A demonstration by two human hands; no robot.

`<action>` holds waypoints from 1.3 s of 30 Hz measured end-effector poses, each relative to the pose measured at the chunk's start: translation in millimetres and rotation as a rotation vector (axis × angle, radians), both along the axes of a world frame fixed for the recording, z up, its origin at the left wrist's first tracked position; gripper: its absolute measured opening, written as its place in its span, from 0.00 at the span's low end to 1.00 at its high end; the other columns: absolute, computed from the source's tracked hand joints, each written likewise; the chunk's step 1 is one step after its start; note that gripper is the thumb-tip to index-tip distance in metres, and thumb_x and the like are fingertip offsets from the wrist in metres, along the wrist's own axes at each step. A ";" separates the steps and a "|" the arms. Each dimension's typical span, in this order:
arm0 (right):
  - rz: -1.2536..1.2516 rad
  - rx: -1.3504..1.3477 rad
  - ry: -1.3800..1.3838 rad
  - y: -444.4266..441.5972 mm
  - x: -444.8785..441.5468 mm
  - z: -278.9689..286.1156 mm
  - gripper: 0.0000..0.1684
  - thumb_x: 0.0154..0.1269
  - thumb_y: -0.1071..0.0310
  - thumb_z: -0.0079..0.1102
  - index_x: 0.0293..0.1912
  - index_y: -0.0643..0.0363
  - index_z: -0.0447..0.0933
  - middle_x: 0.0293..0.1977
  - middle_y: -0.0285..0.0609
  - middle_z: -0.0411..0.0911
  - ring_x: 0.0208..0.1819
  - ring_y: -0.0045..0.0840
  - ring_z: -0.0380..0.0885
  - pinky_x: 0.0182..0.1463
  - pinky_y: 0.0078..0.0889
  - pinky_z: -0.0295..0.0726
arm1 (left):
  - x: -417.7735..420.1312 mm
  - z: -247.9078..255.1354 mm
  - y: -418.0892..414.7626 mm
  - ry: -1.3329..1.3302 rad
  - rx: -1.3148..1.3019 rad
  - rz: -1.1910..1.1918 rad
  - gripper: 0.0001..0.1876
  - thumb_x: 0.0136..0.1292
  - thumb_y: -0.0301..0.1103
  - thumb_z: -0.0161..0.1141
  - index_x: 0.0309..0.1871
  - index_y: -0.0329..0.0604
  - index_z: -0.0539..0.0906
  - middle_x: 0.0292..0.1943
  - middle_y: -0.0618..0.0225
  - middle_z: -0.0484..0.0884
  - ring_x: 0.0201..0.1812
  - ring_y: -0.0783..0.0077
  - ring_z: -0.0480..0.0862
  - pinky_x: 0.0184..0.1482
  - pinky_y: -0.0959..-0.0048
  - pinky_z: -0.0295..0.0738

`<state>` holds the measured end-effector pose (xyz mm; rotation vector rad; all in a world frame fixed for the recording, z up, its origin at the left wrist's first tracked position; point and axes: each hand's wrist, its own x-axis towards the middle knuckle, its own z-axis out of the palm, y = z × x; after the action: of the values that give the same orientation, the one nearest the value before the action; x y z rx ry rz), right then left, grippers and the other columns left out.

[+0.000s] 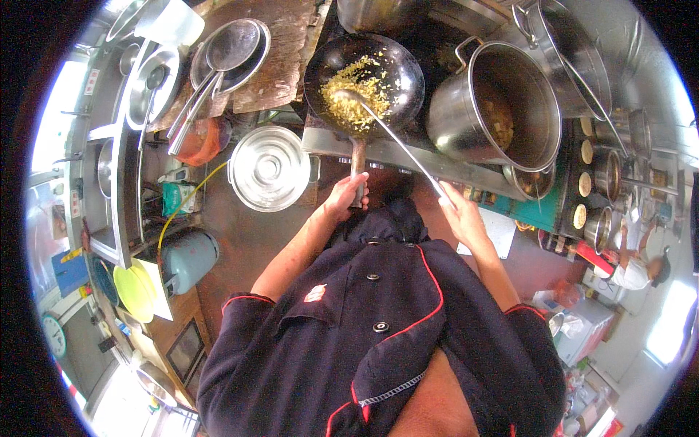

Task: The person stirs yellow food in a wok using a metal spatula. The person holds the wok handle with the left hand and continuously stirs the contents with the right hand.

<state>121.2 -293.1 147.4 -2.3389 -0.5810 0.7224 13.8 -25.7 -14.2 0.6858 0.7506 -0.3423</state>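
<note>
My left hand [348,195] is closed around the handle of a dark wok [401,90] on the range. Chopped yellowish food [363,109] covers the middle and left of the wok's inside. In my right hand [460,210] is the pale grip end of a long metal ladle [401,143]; its bowl rests in the food. Just right of the wok stands a tall steel stockpot [464,117], with some food visible inside it.
A round metal lid [269,169] lies left of the wok handle. Strainers [234,46] rest on a bowl at upper left. A gas cylinder [191,259] stands lower left. Round flat dough pieces [584,184] line a dark surface at right. Another person [633,270] is at far right.
</note>
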 end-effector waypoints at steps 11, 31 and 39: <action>-0.095 -0.164 -0.143 28.1 19.5 -35.8 0.25 0.73 0.66 0.55 0.67 0.57 0.72 0.44 0.64 0.81 0.44 0.49 0.85 0.50 0.40 0.80 | 2.5 2.0 0.3 0.012 0.033 -0.024 0.15 0.71 0.46 0.62 0.38 0.45 0.75 0.27 0.69 0.77 0.22 0.73 0.79 0.23 0.69 0.79; -0.110 0.125 0.122 17.5 8.6 -33.0 0.24 0.74 0.61 0.56 0.64 0.61 0.74 0.52 0.53 0.82 0.54 0.35 0.82 0.58 0.34 0.77 | -0.5 -3.8 -1.0 -0.001 0.010 0.011 0.16 0.70 0.47 0.63 0.37 0.45 0.75 0.26 0.70 0.77 0.21 0.73 0.79 0.22 0.70 0.78; -0.111 0.170 -0.062 35.6 31.5 -70.3 0.22 0.75 0.64 0.56 0.64 0.61 0.74 0.34 0.37 0.82 0.31 0.22 0.78 0.34 0.27 0.76 | 1.5 -0.2 -2.1 0.040 0.044 -0.017 0.16 0.70 0.47 0.62 0.38 0.44 0.75 0.27 0.69 0.77 0.22 0.73 0.79 0.22 0.69 0.78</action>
<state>152.7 -257.6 77.1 -2.2217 -0.5142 0.5305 15.3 -27.7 -14.4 0.7284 0.7924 -0.3565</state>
